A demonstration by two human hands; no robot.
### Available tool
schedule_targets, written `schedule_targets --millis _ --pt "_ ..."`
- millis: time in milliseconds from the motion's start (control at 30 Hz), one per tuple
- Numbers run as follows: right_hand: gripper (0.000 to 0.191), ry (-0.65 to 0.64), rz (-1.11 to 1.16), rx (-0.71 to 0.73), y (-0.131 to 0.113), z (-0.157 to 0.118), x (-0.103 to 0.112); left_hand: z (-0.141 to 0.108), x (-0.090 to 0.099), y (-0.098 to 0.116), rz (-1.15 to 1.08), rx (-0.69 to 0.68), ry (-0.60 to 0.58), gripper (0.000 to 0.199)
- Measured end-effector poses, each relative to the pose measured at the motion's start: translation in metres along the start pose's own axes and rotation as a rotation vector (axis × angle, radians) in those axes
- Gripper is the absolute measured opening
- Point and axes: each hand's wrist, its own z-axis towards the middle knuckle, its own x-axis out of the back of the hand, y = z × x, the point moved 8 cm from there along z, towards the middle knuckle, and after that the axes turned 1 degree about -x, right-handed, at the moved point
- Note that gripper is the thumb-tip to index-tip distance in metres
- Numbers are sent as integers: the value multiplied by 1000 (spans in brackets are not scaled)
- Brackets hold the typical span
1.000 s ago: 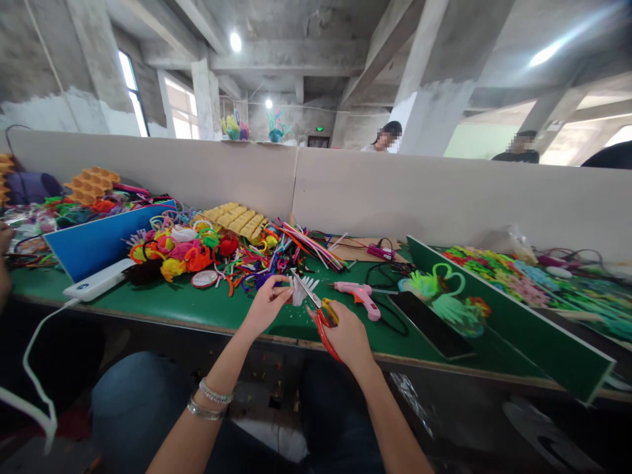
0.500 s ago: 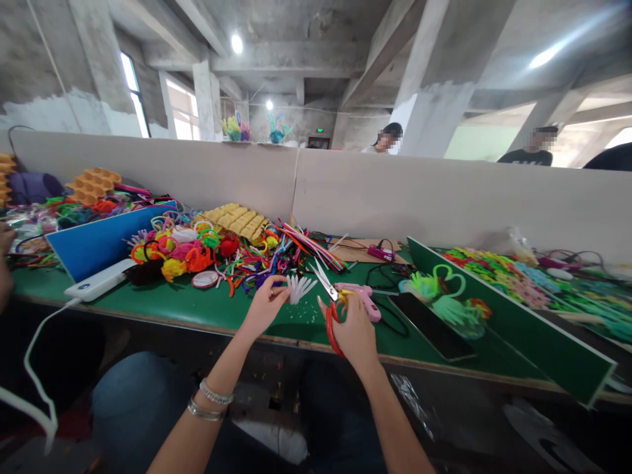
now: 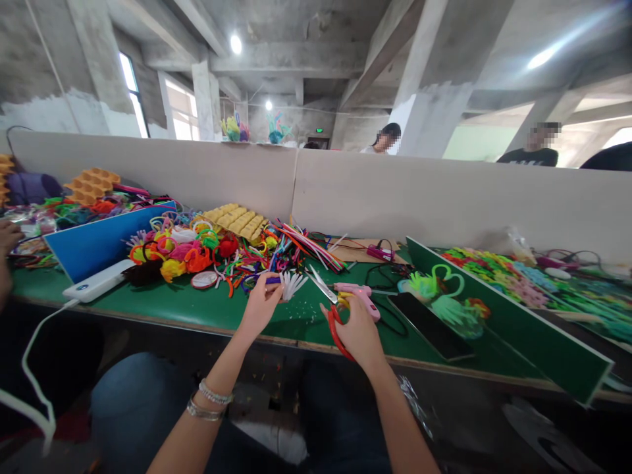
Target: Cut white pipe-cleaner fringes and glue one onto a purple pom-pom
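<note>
My left hand (image 3: 263,301) pinches a white fan-shaped bunch of pipe cleaners (image 3: 293,286) by its near end, its tips spread to the right. My right hand (image 3: 356,328) grips scissors (image 3: 337,324) with red and yellow handles. Their blades (image 3: 322,284) point up and left, slightly parted, just right of the white bunch. Small white clippings (image 3: 310,312) lie on the green tabletop (image 3: 217,312) below. Behind my right hand rests a pink glue gun (image 3: 364,296).
Left of centre is a heap of colourful pipe-cleaner pieces (image 3: 185,250) near a white power strip (image 3: 99,282). To the right lie a black phone (image 3: 432,327) and green pipe-cleaner figures (image 3: 451,303) beside a green divider (image 3: 513,322). Another person's hand (image 3: 8,236) shows at the far left.
My left hand and the white bunch have shifted slightly left, and the bunch is turned a little more upright. The scissors have swung left, their blades closer together.
</note>
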Motion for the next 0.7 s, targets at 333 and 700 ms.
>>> schedule_targets --millis 333,700 --pt "37 -171 36 -22 -33 -13 -13 2 -3 -4 48 -19 -48 27" --pt "40 -152 -144 14 -29 -16 -24 -4 -14 1 111 -67 -118 23"
